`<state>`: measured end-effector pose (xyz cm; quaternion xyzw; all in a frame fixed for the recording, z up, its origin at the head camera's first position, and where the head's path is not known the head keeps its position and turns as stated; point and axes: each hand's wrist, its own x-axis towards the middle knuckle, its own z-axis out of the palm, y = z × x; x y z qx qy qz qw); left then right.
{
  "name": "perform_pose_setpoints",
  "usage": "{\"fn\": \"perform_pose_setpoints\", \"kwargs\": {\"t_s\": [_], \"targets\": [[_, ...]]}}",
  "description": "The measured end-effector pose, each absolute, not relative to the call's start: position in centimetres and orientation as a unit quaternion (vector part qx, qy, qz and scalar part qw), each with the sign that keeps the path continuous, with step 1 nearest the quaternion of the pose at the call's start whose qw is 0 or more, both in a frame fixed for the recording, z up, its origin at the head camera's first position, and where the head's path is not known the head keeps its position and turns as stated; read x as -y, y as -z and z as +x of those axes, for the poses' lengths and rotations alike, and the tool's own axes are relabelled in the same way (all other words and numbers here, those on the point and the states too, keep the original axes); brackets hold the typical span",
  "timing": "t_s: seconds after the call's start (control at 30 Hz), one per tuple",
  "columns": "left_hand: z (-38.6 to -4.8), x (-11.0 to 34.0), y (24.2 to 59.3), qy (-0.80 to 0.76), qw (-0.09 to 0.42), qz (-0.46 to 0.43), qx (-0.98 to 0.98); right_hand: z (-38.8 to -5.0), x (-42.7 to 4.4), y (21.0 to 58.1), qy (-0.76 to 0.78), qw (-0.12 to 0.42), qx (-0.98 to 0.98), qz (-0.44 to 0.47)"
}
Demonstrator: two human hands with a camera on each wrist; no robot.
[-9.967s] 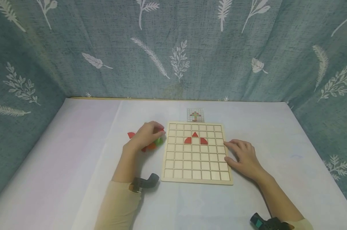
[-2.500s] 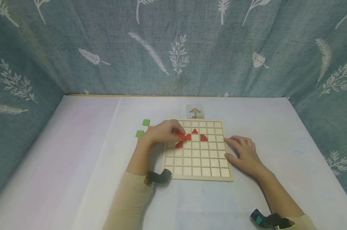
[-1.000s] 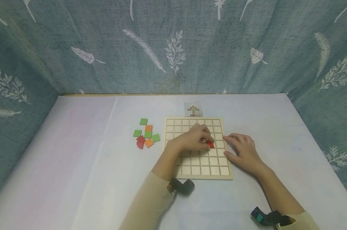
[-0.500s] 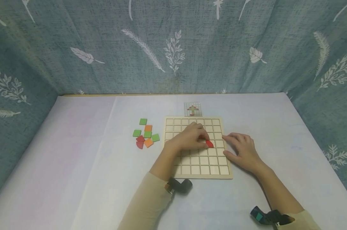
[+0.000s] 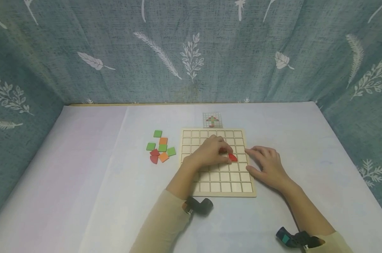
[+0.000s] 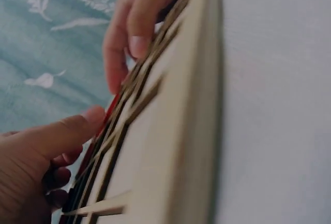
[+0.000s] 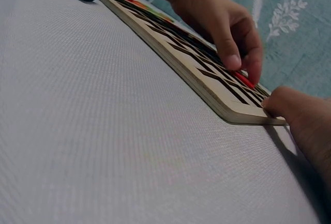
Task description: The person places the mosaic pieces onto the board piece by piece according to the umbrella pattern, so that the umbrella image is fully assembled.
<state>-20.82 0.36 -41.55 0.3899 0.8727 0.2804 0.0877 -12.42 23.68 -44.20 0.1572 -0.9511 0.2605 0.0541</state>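
Two black wrist cameras [image 5: 198, 207] nearest, each strapped by the cuff of a beige sleeve [image 5: 162, 221]. Beyond, flat on the white table [image 5: 115, 196], a square pale-wood grid board [image 5: 224, 194]. Right hand [image 5: 267, 168]: thumb and fingers apart, tips against the board's right rim. Left hand [image 5: 210, 151] reaches over the grid from the left, thumb and finger pinching a red quarter-circle tile [image 5: 233, 157]. Key relation: tile lies just right of the left fingertips, over the second column from the right, fourth row from the far side; curved edge seems turned far-right, no marked long axis. Left hand touches it; right fingertips near but apart. Whether it sits fully down in the cell, cannot tell. Well left of the board, loose: four green square tiles [image 5: 163, 148], two orange square tiles [image 5: 164, 157], two red tiles [image 5: 154, 159]. Farther, a small printed grid card [image 5: 212, 120] by the far rim. Last, a blue-green leaf-patterned curtain [image 5: 131, 88].
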Motion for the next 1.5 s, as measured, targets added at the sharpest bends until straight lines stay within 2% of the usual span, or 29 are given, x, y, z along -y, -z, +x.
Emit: {"fn": "perform_pose_setpoints", "kwargs": {"t_s": [0.17, 0.57, 1.0, 1.5], "targets": [[-21.4, 0.6, 41.2, -0.309, 0.11, 0.383, -0.863, -12.5, -23.6, 44.3, -0.259, 0.053, 0.952, 0.153], [-22.3, 4.7, 39.6, -0.415, 0.202, 0.295, -0.837, -12.5, -23.6, 44.4, -0.27, 0.078, 0.944, 0.173], [-22.6, 10.7, 39.2, -0.43, 0.195, 0.222, -0.853, -12.5, -23.5, 44.3, -0.261, 0.072, 0.948, 0.169], [-24.0, 18.2, 39.7, -0.423, 0.142, 0.113, -0.888, -12.6, -23.7, 44.5, -0.26, 0.077, 0.947, 0.172]]}}
